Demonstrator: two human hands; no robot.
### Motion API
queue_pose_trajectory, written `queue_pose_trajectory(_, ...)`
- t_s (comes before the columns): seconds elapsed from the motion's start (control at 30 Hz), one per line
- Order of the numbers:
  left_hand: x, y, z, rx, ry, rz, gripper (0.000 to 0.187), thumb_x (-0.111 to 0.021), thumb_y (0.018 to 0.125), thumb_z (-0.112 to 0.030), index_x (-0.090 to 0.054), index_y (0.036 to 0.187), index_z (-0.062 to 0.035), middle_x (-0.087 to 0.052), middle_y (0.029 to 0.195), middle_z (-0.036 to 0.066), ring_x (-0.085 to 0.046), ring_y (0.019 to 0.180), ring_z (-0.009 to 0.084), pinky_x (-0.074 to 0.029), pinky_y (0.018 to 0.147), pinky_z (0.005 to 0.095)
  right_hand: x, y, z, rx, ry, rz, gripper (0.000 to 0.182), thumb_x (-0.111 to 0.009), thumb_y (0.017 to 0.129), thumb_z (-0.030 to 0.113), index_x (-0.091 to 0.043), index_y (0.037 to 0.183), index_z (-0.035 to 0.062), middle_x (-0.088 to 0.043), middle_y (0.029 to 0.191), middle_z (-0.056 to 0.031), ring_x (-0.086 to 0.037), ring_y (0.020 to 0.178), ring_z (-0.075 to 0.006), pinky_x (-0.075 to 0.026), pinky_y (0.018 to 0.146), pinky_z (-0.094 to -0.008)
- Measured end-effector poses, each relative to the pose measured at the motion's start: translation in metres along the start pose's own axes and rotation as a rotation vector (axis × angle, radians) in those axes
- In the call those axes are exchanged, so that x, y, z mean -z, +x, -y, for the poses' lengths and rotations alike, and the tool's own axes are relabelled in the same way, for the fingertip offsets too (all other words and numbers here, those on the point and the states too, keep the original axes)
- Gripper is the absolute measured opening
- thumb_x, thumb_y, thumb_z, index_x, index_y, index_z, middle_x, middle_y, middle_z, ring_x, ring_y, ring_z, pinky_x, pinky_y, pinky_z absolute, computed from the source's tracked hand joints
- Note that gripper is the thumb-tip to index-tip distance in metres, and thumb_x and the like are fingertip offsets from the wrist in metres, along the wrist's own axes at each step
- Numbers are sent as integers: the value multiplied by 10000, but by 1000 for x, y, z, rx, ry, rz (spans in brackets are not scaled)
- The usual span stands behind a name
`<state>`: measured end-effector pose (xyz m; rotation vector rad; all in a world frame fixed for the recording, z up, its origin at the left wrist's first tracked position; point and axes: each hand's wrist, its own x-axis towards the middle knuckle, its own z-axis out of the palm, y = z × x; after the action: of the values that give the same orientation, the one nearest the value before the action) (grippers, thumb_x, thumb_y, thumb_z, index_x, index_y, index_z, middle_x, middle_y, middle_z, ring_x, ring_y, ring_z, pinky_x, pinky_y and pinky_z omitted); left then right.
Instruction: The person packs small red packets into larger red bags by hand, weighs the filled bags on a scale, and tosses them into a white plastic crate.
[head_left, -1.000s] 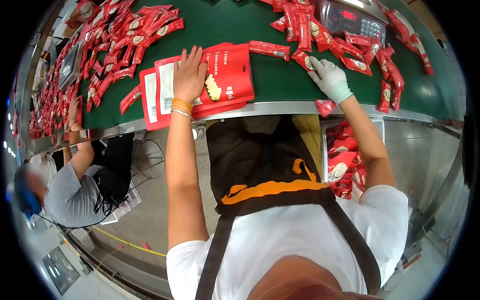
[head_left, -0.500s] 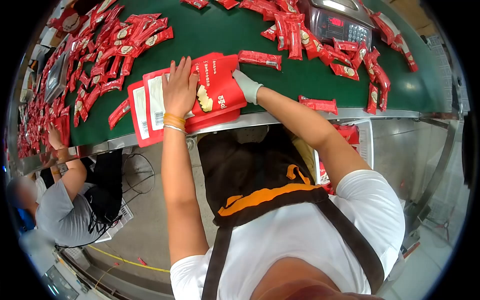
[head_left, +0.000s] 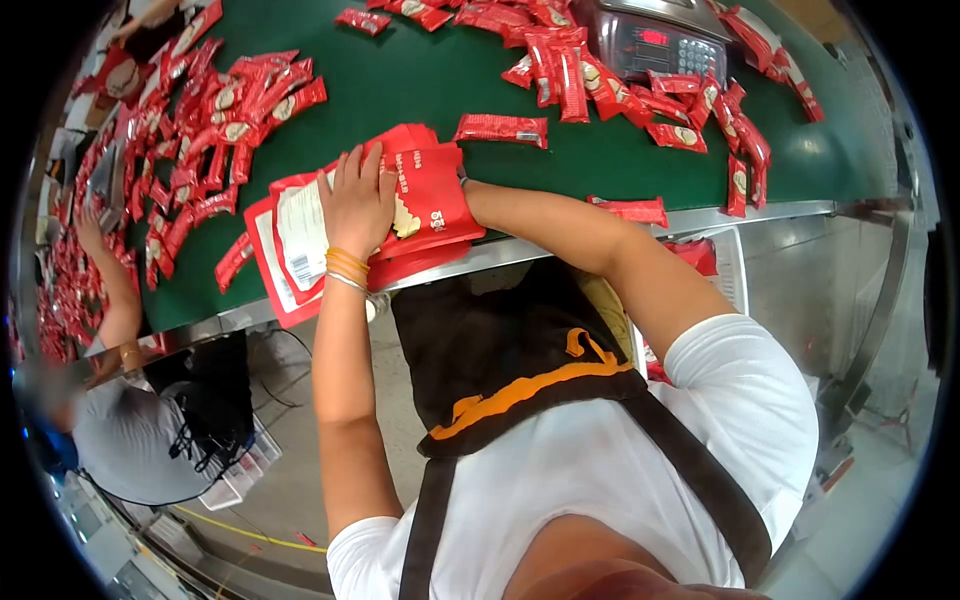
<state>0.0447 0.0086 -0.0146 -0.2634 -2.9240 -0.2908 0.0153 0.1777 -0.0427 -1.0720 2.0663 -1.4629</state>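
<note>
Flat on a red printed pouch [head_left: 435, 195] lies my left hand [head_left: 358, 205], its fingers stretched out and pressing the pouch against the table. The pouch is the top one of a small stack of red pouches with white label panels, which overhangs the table's front edge. My right hand is inside the pouch's open right end; only the wrist [head_left: 474, 195] shows at the opening, and the fingers are hidden. A single red snack packet [head_left: 502, 130] lies just beyond the pouch, and another packet [head_left: 235, 262] is at its left.
A digital scale [head_left: 665, 50] stands at the back right, with several red packets around it. A large heap of packets [head_left: 215, 110] covers the left of the green table [head_left: 390, 80]. A co-worker's arm [head_left: 118, 290] reaches into it. A white crate [head_left: 730, 270] stands below the front edge.
My right hand has gone deeper into the pouch, so its pale glove is no longer seen. My left hand stays flat on top. The co-worker's hand has moved farther over the heap.
</note>
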Motion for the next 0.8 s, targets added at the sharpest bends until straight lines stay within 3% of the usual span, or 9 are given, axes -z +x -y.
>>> queue_pose_trajectory(0.07,4,22,2,-25,-49,-17,454,-461,954,-398,-578,1305,-135,-542,1348,137,-466,1288,316,-267,1099,552,4,-2,3,16,-18,-10,437,-675,863,260,-594,1201,-5,-642,1188,-134,-610,1060,-219,-479,920,-331)
queue_pose_trajectory(0.13,17,47,-2,57,-62,279,429,-495,926,-438,-653,1164,-118,-625,1216,127,-563,1159,312,-344,1002,570,14,-9,5,17,-34,-17,442,-675,864,260,-591,1205,-7,-640,1193,-133,-608,1064,-219,-479,921,-331)
queue_pose_trajectory(0.27,25,67,10,64,-312,373,341,-578,886,-388,-658,965,-66,-668,960,132,-634,902,343,-470,798,432,49,-29,-3,-40,-149,-273,533,-685,870,274,-531,1273,-39,-587,1279,-159,-564,1152,-215,-469,950,-327)
queue_pose_trajectory(0.37,55,54,-25,-18,-242,-3,254,-588,892,-300,-625,880,-49,-637,871,125,-615,810,352,-466,700,428,79,-45,38,-252,458,-746,755,-752,805,357,-447,1362,-52,-492,1371,-227,-517,1221,-256,-428,1030,-338)
queue_pose_trajectory(0.43,73,51,-65,-101,-272,-250,190,-592,890,-234,-613,851,-49,-612,822,124,-593,755,360,-448,676,451,79,-46,63,-189,235,-429,620,-760,776,350,-557,1240,-9,-626,1200,-158,-603,1067,-222,-468,954,-329)
queue_pose_trajectory(0.47,85,48,-89,-183,-195,-277,166,-619,870,-203,-602,817,-46,-607,814,109,-589,766,333,-441,723,437,84,-51,79,-284,138,-223,573,-771,747,367,-610,1170,15,-679,1100,-139,-645,978,-229,-492,906,-334)
queue_pose_trajectory(0.6,101,32,-132,-251,-252,-634,316,-642,862,-126,-603,1171,-72,-558,1226,115,-470,1234,320,-266,1098,513,112,-60,67,90,66,-639,295,-695,820,275,-662,1028,69,-699,961,-104,-652,898,-212,-507,828,-340)
queue_pose_trajectory(0.7,87,3,-139,-274,-434,-567,434,-630,861,-135,-532,1272,-36,-468,1363,165,-393,1324,362,-230,1132,544,185,-91,43,-164,17,-908,186,-625,885,234,-679,981,83,-679,810,-92,-668,756,-224,-526,687,-374)
queue_pose_trajectory(0.8,18,-32,-144,-188,-632,-256,435,-625,867,-169,-526,1261,-14,-461,1369,185,-372,1339,388,-265,1119,541,276,-138,3,-473,-977,-932,226,-508,958,227,-655,1113,157,-667,865,-241,-666,845,-345,-526,739,-405)
